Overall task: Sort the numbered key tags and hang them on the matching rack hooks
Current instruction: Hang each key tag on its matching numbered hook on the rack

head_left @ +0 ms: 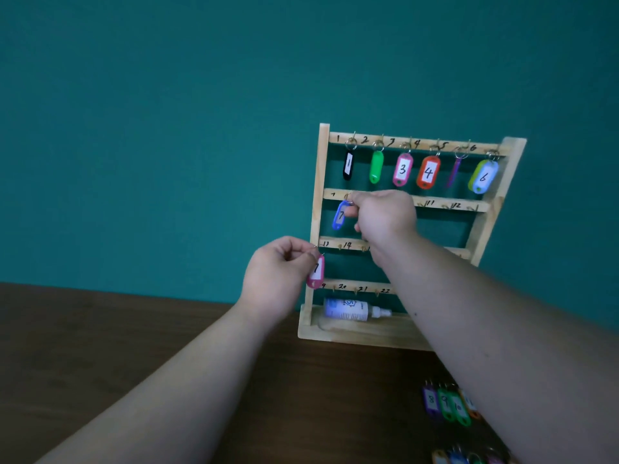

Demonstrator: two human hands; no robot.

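**Tags, rails and hands, counted**

One wooden rack (318,182) has four numbered rails. Six tags hang on the top rail, above the fingers of both hands: a black tag (348,165), green tag (376,167), pink tag (403,169), orange tag (428,172), purple tag (453,172) and pale blue tag (483,177).

There are two hands. One blue tag (340,215) hangs at the right hand (385,214) fingertips, and one crimson tag (315,271) hangs from the left hand (278,262) fingertips. That makes eight tags at the rack.

One white bottle (351,309) lies below both sets of fingers.

Far below the right fingers, one row of four tags (445,405) lies on the table. At least four blurred tags (469,458) lie lower still, but an exact count is not possible.
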